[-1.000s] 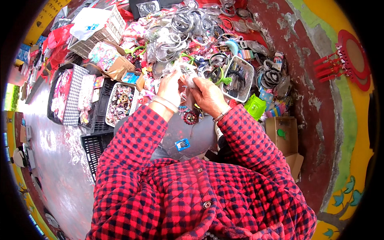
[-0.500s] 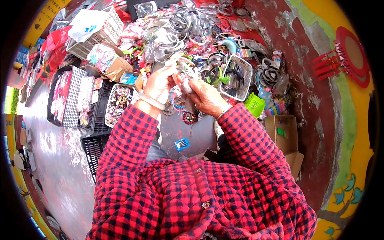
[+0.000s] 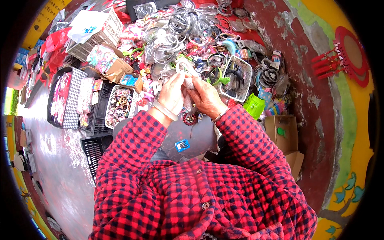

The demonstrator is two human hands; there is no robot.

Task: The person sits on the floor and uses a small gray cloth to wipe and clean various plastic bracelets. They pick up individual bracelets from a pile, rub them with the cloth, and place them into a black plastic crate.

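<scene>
At the centre of the frame both hands meet over the heaped table (image 3: 224,44): the left hand (image 3: 173,93) and right hand (image 3: 205,96) each have their fingers pinched on a pale hair band (image 3: 185,69), raised close as if to inspect it. Compared with a moment ago the band's loop stands higher and the hands sit closer together.
</scene>
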